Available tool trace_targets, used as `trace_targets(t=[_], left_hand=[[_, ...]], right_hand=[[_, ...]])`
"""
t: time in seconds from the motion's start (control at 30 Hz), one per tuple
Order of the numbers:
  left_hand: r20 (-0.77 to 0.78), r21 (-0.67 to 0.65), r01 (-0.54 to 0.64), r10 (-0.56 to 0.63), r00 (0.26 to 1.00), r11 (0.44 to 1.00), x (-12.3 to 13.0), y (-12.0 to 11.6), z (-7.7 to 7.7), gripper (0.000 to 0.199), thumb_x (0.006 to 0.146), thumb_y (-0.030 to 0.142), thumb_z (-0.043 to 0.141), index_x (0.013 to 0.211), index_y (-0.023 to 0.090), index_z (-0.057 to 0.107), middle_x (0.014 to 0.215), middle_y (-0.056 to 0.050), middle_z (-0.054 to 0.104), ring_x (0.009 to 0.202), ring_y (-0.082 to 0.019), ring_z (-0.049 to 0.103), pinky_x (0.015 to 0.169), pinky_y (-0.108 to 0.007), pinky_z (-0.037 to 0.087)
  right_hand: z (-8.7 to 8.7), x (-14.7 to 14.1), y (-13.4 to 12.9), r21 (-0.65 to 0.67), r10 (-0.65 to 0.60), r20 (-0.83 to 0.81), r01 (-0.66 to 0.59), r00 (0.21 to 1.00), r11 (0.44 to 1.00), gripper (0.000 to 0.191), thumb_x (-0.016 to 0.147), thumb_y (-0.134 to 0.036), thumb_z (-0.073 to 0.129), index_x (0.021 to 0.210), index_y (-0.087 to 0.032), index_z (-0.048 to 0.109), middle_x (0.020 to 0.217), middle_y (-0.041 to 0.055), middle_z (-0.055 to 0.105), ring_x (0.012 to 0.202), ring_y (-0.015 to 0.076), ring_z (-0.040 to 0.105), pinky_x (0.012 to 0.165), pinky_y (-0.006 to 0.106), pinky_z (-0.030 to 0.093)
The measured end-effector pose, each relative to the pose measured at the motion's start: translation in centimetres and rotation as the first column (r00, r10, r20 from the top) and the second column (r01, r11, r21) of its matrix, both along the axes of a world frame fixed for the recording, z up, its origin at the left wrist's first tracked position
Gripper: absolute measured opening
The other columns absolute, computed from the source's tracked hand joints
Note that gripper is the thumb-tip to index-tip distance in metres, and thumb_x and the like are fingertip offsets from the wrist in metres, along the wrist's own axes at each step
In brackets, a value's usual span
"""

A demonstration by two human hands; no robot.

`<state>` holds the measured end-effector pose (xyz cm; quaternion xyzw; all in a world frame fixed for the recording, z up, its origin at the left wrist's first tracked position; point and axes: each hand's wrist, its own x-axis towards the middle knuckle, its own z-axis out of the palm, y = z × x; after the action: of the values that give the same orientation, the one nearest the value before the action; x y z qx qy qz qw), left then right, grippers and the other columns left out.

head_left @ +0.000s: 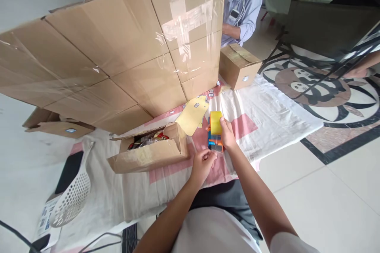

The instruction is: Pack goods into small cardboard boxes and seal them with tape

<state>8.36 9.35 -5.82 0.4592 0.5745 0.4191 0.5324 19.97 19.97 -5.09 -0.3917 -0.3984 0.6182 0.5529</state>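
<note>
Draped in white and pink cloth, the table (267,122) serves as the work surface. The right hand (228,132) grasps a multicoloured item (216,124), yellow, blue and orange, from its right side, with the thumb along the yellow part; this grip probably steadies the item and leaves its near end accessible. The left hand (202,163) is at that near end, fingers curled and tips drawn together beside clear film; whether they pinch the film cannot be told. The item is in front of the torso, presumably for a direct view. Just beyond it, cream paper pieces (191,116) lie on the cloth. To the left, an open carton (148,160) holds wrapped contents, its placement likely keeping them within reach. Behind these, a cardboard panel (124,55) stands upright, apparently as a divider. A closed carton (240,69) is near its right end; a perforated white basket (73,195) occupies the far left.
</note>
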Motion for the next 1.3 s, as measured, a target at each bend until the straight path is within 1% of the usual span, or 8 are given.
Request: trace_targets(t=[0.1,0.23,0.4,0.57,0.73,0.97,1.1,1.3], left_hand=[[0.000,-0.005,-0.025,0.025,1.000,1.000,0.0,-0.2,-0.3,0.033,0.085,0.037,0.063,0.061,0.018,0.052,0.053,0.005,0.042,0.051,-0.009,0.038,0.052,-0.024,0.026],[-0.012,0.002,-0.032,0.032,0.999,0.999,-0.1,-0.7,-0.5,0.032,0.085,0.036,0.063,0.061,0.017,0.054,0.057,0.004,0.040,0.056,-0.009,0.035,0.055,-0.025,0.025],[-0.005,0.005,-0.029,0.029,1.000,1.000,0.1,-1.1,-0.7,0.038,0.088,0.042,0.062,0.061,0.017,0.053,0.057,0.004,0.036,0.057,-0.010,0.033,0.054,-0.024,0.025],[0.028,-0.001,-0.020,0.020,0.999,1.000,0.3,-1.2,-1.2,0.038,0.089,0.044,0.062,0.062,0.017,0.056,0.057,0.004,0.039,0.055,-0.010,0.035,0.052,-0.024,0.025],[0.048,-0.006,-0.023,0.024,0.999,1.000,0.2,-1.6,-1.6,0.037,0.090,0.043,0.062,0.064,0.017,0.056,0.056,0.004,0.037,0.055,-0.009,0.033,0.051,-0.024,0.024],[0.026,0.014,-0.030,0.030,0.999,0.999,0.3,-2.0,-1.3,0.038,0.091,0.041,0.061,0.061,0.018,0.052,0.056,0.004,0.036,0.055,-0.010,0.034,0.052,-0.025,0.024],[0.000,0.020,-0.026,0.026,1.000,0.999,0.3,-2.2,-1.0,0.038,0.091,0.040,0.060,0.061,0.018,0.052,0.055,0.004,0.035,0.055,-0.010,0.034,0.053,-0.026,0.024],[-0.041,0.040,-0.029,0.030,0.999,0.999,0.5,-2.8,-0.4,0.043,0.091,0.043,0.059,0.058,0.019,0.043,0.057,0.004,0.031,0.057,-0.011,0.031,0.054,-0.027,0.023]], right_hand=[[0.0,-0.3,-0.1,-0.047,-0.050,0.036,0.052,0.998,0.998,0.069,0.088,-0.081,0.043,0.084,-0.018,0.071,0.073,0.0089,0.073,0.071,0.0249,0.071,0.063,0.034,0.058],[0.3,-0.6,0.0,-0.103,-0.158,0.095,0.167,0.983,0.981,0.061,0.087,-0.077,0.051,0.073,-0.019,0.066,0.061,0.0034,0.066,0.054,0.0188,0.063,0.054,0.030,0.054],[0.5,-0.7,0.1,-0.112,-0.171,0.092,0.181,0.981,0.977,0.058,0.086,-0.074,0.054,0.065,-0.020,0.059,0.056,-0.0001,0.057,0.048,0.0155,0.056,0.049,0.029,0.051],[0.8,-0.7,-0.1,-0.166,-0.162,0.033,0.165,0.986,0.972,0.055,0.087,-0.072,0.054,0.069,-0.021,0.057,0.060,-0.0010,0.056,0.049,0.0147,0.055,0.048,0.028,0.050],[0.4,-0.7,0.2,-0.141,-0.202,0.058,0.208,0.978,0.968,0.054,0.086,-0.071,0.057,0.065,-0.022,0.053,0.058,-0.0021,0.050,0.051,0.0130,0.050,0.048,0.025,0.047],[0.2,-0.8,0.3,-0.134,-0.227,0.098,0.239,0.969,0.962,0.052,0.083,-0.072,0.058,0.071,-0.022,0.054,0.060,-0.0027,0.051,0.054,0.0141,0.053,0.050,0.027,0.048],[0.6,-0.8,0.2,-0.146,-0.220,0.053,0.225,0.974,0.963,0.052,0.083,-0.072,0.060,0.070,-0.022,0.052,0.059,-0.0037,0.050,0.052,0.0137,0.052,0.048,0.026,0.045],[0.7,-0.7,0.2,-0.160,-0.215,0.054,0.221,0.975,0.962,0.052,0.080,-0.072,0.063,0.069,-0.022,0.053,0.062,-0.0029,0.054,0.054,0.0139,0.054,0.051,0.027,0.049]])
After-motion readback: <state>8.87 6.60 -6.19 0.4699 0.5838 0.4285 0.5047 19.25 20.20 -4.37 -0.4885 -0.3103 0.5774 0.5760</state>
